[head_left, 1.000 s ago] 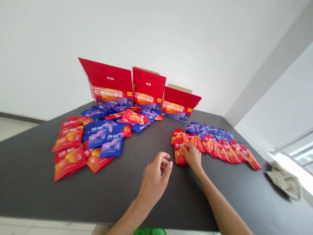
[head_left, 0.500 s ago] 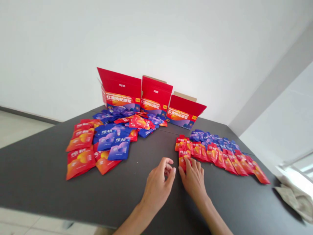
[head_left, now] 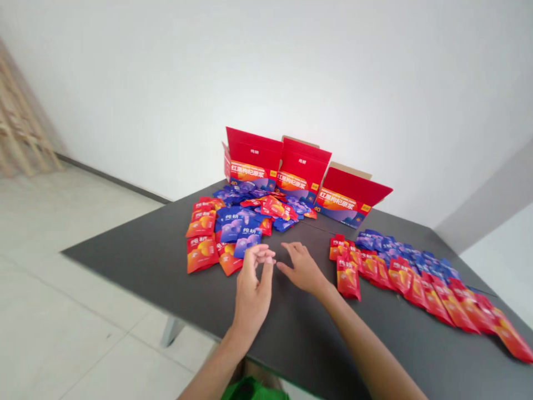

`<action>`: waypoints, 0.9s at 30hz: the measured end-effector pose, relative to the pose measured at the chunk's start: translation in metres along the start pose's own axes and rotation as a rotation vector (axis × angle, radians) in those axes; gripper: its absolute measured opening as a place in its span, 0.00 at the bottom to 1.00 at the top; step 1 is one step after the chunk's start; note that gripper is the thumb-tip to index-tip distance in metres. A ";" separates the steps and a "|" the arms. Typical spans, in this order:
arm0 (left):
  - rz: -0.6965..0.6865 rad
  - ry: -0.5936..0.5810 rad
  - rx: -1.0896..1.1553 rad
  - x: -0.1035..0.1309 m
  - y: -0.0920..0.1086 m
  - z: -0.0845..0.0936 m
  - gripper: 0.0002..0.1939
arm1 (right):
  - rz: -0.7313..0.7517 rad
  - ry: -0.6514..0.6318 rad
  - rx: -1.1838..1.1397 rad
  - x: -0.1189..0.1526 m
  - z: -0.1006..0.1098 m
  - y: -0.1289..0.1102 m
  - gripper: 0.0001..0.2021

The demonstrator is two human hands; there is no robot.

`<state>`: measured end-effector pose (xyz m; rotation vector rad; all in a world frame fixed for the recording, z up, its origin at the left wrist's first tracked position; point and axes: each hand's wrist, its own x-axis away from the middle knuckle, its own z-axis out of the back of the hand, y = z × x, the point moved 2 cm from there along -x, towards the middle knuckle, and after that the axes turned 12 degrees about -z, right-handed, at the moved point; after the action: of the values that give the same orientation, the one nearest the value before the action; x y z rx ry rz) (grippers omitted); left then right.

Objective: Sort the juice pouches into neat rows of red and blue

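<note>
My left hand [head_left: 255, 283] hovers over the table with curled fingers apart from the thumb and nothing visible in it. Just right of it, my right hand [head_left: 303, 268] reaches leftward with fingers spread, holding nothing. Closest to both is a blue sachet [head_left: 248, 242] at the front of the left pile, with a red sachet [head_left: 228, 260] partly beneath it. Another red sachet [head_left: 201, 253] lies at that pile's front left corner. To the right of my right hand, a single red sachet [head_left: 348, 278] lies in front of a row of overlapping red sachets [head_left: 400, 275].
Three open red cartons, a left one [head_left: 252, 166], a middle one [head_left: 300, 172] and a right one [head_left: 348, 195], stand along the back near the wall. Blue sachets [head_left: 406, 253] lie in rows behind the red row. The dark table [head_left: 137, 255] has its edge at the left.
My right hand has left the front red sachet on the right and swung left towards the pile. My left hand has also shifted towards the pile. The view has turned left.
</note>
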<state>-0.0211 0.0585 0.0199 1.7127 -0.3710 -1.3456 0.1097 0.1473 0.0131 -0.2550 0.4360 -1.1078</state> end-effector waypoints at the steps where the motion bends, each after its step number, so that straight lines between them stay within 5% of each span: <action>1: -0.003 0.032 -0.016 -0.001 -0.004 0.007 0.09 | 0.019 -0.010 0.032 -0.009 -0.012 -0.009 0.24; 6: 0.041 0.080 -0.099 -0.009 -0.023 0.043 0.10 | 0.064 0.009 0.114 -0.029 -0.049 -0.046 0.28; 13: 0.169 0.099 0.003 -0.023 -0.048 0.073 0.11 | 0.136 0.095 0.128 -0.026 -0.048 -0.052 0.21; 21: 0.442 0.007 0.356 -0.022 -0.040 0.052 0.15 | 0.326 0.406 -0.070 0.011 -0.016 -0.057 0.17; 27: 0.665 -0.062 0.663 -0.023 -0.016 0.037 0.17 | 0.468 0.328 -0.166 0.077 0.010 -0.068 0.23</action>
<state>-0.0668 0.0659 0.0215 1.8042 -1.4067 -0.8130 0.0883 0.0489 0.0333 -0.1058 0.8360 -0.6526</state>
